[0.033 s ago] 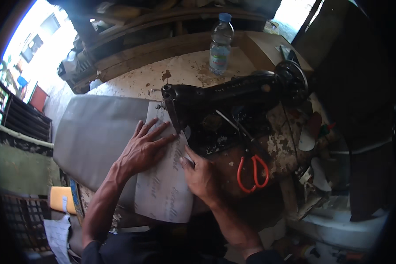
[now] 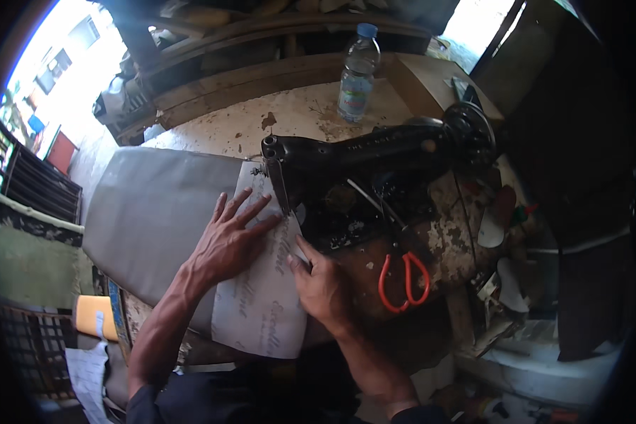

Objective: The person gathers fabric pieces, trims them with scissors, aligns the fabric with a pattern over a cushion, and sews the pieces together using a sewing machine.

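Observation:
My left hand (image 2: pixel 230 240) rests with spread fingers on a pale printed sheet (image 2: pixel 251 321), its fingertips close to the presser foot of a black sewing machine (image 2: pixel 357 148). My right hand (image 2: pixel 318 283) grips that sheet's right edge between thumb and curled fingers, below the needle area. A grey piece of material (image 2: pixel 148 212) lies to the left, joined to or beneath the pale sheet; I cannot tell which. Red-handled scissors (image 2: pixel 422 279) lie on the worn table (image 2: pixel 438 261) to the right, beside a thin pale rod (image 2: pixel 360 194).
A water bottle (image 2: pixel 355 92) and a cardboard box (image 2: pixel 420 81) stand behind the machine. Wooden shelving (image 2: pixel 226 28) is at the back, a yellow cushion (image 2: pixel 92 314) at lower left, metal bars (image 2: pixel 42 198) by the bright opening, shoe-sole-like pieces (image 2: pixel 491 226) at right.
The view has shifted very slightly. Both hands and the sheet look almost unchanged.

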The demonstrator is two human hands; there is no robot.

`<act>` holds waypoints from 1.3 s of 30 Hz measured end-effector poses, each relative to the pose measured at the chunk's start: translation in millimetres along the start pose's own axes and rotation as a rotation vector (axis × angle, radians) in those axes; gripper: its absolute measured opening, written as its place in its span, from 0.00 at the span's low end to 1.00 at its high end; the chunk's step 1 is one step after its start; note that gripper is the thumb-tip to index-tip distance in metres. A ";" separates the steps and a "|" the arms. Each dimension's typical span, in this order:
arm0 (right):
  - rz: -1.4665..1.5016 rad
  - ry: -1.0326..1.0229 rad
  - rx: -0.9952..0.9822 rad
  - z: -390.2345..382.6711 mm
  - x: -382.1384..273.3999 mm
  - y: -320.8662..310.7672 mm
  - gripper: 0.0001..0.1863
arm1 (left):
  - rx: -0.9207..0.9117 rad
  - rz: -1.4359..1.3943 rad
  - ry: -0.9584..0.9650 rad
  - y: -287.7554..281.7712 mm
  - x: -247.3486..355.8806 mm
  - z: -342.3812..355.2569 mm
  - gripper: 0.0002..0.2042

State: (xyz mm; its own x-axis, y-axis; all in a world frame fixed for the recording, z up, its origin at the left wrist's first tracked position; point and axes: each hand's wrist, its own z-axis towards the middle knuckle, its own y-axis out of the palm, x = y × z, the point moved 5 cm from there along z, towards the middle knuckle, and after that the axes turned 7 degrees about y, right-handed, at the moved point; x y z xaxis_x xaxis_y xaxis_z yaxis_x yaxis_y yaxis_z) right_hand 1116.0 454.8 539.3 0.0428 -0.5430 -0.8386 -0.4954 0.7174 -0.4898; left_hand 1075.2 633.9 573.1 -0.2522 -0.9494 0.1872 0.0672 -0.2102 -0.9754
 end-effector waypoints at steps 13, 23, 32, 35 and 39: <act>0.301 0.055 -0.176 -28.2 -2.4 34.4 0.34 | -0.084 -0.099 0.050 4.4 -11.2 -10.2 0.26; 0.335 -0.044 -0.128 -31.9 -20.4 47.2 0.38 | -0.026 -0.143 0.033 -3.4 -13.4 -3.1 0.31; 0.322 -0.039 -0.119 -30.7 -15.4 49.8 0.38 | -0.027 -0.008 0.053 -2.4 3.7 -4.0 0.27; 0.347 -0.085 -0.093 -34.0 -13.9 47.8 0.36 | -0.083 -0.019 0.029 1.6 3.0 -5.9 0.26; 0.316 -0.161 -0.089 -44.4 -14.5 49.8 0.32 | -0.077 -0.032 0.020 5.8 1.1 -9.7 0.27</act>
State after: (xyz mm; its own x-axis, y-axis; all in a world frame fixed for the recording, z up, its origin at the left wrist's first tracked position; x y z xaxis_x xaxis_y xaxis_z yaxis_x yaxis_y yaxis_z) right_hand 1052.2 479.0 537.6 0.0083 -0.2200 -0.9755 -0.5793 0.7941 -0.1840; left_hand 1066.0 633.9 566.5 -0.2720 -0.9376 0.2165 -0.0150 -0.2209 -0.9752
